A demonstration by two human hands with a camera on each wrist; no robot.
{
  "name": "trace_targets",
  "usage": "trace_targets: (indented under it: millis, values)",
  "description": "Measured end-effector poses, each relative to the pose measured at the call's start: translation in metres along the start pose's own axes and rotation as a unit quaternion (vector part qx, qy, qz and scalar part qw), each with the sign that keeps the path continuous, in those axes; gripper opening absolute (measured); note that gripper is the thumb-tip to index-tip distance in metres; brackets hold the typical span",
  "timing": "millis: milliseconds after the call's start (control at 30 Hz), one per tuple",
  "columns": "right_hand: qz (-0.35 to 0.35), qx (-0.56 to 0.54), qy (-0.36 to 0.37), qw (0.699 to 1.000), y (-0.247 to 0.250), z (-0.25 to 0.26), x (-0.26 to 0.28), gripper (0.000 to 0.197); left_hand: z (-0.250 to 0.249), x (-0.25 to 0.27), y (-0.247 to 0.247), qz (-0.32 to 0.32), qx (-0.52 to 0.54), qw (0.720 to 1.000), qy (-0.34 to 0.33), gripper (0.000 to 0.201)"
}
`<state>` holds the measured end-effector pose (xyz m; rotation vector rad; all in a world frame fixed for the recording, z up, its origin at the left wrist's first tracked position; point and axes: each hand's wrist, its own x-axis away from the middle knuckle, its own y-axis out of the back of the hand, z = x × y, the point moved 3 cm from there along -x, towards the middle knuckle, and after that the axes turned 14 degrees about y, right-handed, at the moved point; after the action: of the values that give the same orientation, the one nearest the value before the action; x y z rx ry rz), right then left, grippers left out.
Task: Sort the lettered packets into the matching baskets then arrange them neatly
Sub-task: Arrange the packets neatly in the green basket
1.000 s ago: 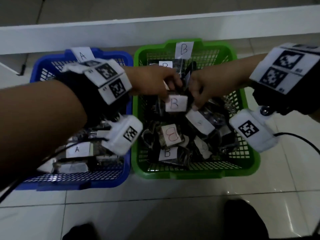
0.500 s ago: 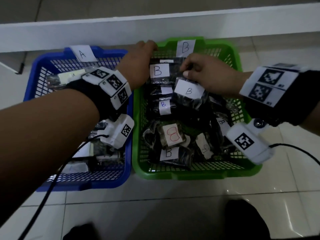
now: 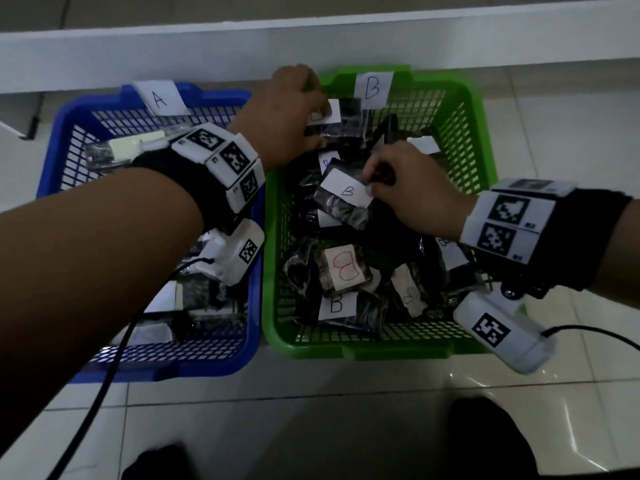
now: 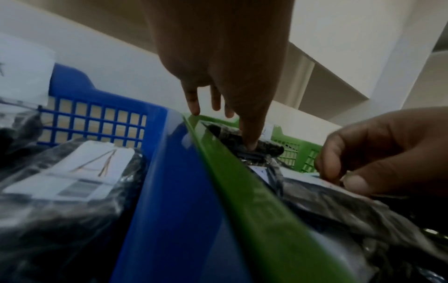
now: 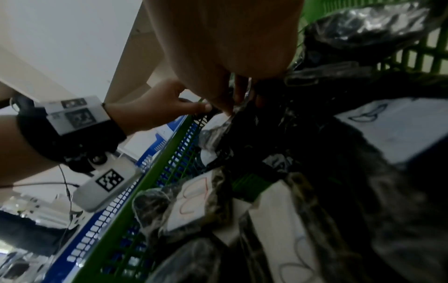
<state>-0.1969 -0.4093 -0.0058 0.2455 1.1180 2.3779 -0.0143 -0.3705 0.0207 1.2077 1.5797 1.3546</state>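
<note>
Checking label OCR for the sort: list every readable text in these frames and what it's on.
"A": paper tag on the blue basket
"B": paper tag on the green basket
"B", dark ink: packet pinched by the right hand
"B", red: packet
"B": front packet
"A": packet in the blue basket
Wrist markers: patterns only. Other labels blurred or hidden.

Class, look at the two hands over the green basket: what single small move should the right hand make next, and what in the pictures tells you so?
Probably lay the B packet flat, in line behind the packet the left hand presses at the far end of the green basket. The right hand pinches it by one edge and it sits tilted on the pile, while the nearer packets lie jumbled.
</note>
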Motion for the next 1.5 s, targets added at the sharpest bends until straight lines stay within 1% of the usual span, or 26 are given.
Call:
trace_targets:
  millis: [67,167,233,300,367,400,433,467,533,600,633,700,733,767,800,833,900,967,1000,1033,1100,1133,1200,1300,1433,1500]
  values:
    - [0.027,0.021,0.017,0.999,-0.005,0.0,0.004,0.018,-0.003,0.0,0.002,0.005,-0.032,0.999,-0.012,0.047]
    - [0.051,0.054,0.077,0.994,-0.008,0.008,0.009,0.033,-0.018,0.007,0.006,0.025,-0.05,0.997,-0.062,0.069]
    - [0.053,0.048,0.119,0.99,-0.007,0.018,0.011,0.035,-0.026,0.016,-0.001,0.084,-0.078,0.989,-0.095,0.078]
    - [0.012,0.042,0.138,0.989,0.003,0.019,0.007,0.032,-0.027,0.023,-0.016,0.136,-0.119,0.979,-0.096,0.082]
    - [-0.055,0.083,0.1,0.99,0.021,0.009,-0.003,0.031,-0.024,0.025,-0.021,0.135,-0.118,0.98,-0.086,0.08]
    - [-0.074,0.119,0.07,0.988,0.032,-0.001,-0.01,0.029,-0.023,0.025,-0.02,0.12,-0.114,0.982,-0.089,0.078]
    - [-0.071,0.163,0.041,0.983,0.043,-0.011,-0.016,0.027,-0.023,0.025,-0.018,0.105,-0.115,0.983,-0.092,0.076]
    - [-0.046,0.208,0.013,0.977,0.053,-0.021,-0.02,0.024,-0.024,0.024,-0.016,0.094,-0.118,0.984,-0.094,0.075]
    - [0.005,0.275,-0.025,0.961,0.071,-0.036,-0.019,0.02,-0.023,0.023,-0.016,0.096,-0.132,0.984,-0.078,0.077]
    - [0.022,0.275,-0.023,0.961,0.086,-0.043,-0.012,0.019,-0.023,0.023,-0.018,0.11,-0.137,0.983,-0.047,0.082]
    - [0.03,0.249,-0.013,0.968,0.089,-0.042,-0.007,0.022,-0.023,0.023,-0.019,0.12,-0.132,0.983,-0.035,0.082]
    - [0.055,0.188,-0.003,0.981,0.089,-0.033,0.005,0.036,-0.024,0.023,-0.018,0.136,-0.125,0.983,-0.021,0.082]
    - [0.078,0.176,0.003,0.981,0.084,-0.026,0.011,0.044,-0.025,0.022,-0.016,0.141,-0.126,0.982,-0.017,0.082]
    - [0.112,0.19,0.017,0.975,0.077,-0.018,0.017,0.053,-0.027,0.022,-0.015,0.146,-0.128,0.981,-0.013,0.082]
    - [0.157,0.227,0.032,0.961,0.069,-0.013,0.023,0.062,-0.03,0.022,-0.014,0.151,-0.129,0.98,-0.008,0.082]
    - [0.203,0.278,0.041,0.938,0.06,-0.01,0.028,0.071,-0.033,0.021,-0.013,0.156,-0.129,0.979,-0.003,0.082]
    - [0.262,0.36,0.043,0.894,0.048,-0.009,0.037,0.083,-0.038,0.022,-0.013,0.168,-0.138,0.976,0.001,0.083]
    - [0.278,0.39,0.043,0.877,0.043,-0.007,0.046,0.087,-0.042,0.024,-0.012,0.177,-0.16,0.971,0.005,0.083]
    - [0.283,0.398,0.047,0.871,0.04,-0.008,0.05,0.085,-0.045,0.027,-0.01,0.172,-0.171,0.97,-0.001,0.081]
    - [0.283,0.398,0.052,0.871,0.037,-0.008,0.054,0.079,-0.051,0.029,-0.008,0.156,-0.179,0.971,-0.021,0.077]
    - [0.26,0.369,0.066,0.89,0.032,-0.009,0.062,0.063,-0.072,0.036,-0.006,0.105,-0.173,0.973,-0.109,0.064]
    - [0.232,0.349,0.068,0.905,0.032,-0.01,0.064,0.056,-0.085,0.041,-0.007,0.09,-0.16,0.97,-0.156,0.057]
    - [0.165,0.318,0.073,0.931,0.035,-0.012,0.072,0.046,-0.107,0.049,-0.019,0.102,-0.15,0.959,-0.219,0.046]
    - [0.083,0.29,0.09,0.949,0.036,-0.014,0.092,0.044,-0.116,0.055,-0.043,0.14,-0.179,0.945,-0.236,0.038]
    - [0.006,0.231,0.075,0.97,0.023,-0.012,0.124,0.052,-0.112,0.053,-0.055,0.145,-0.227,0.929,-0.253,0.046]
    - [-0.022,0.206,0.064,0.976,0.02,-0.013,0.133,0.051,-0.115,0.053,-0.057,0.13,-0.229,0.93,-0.258,0.047]
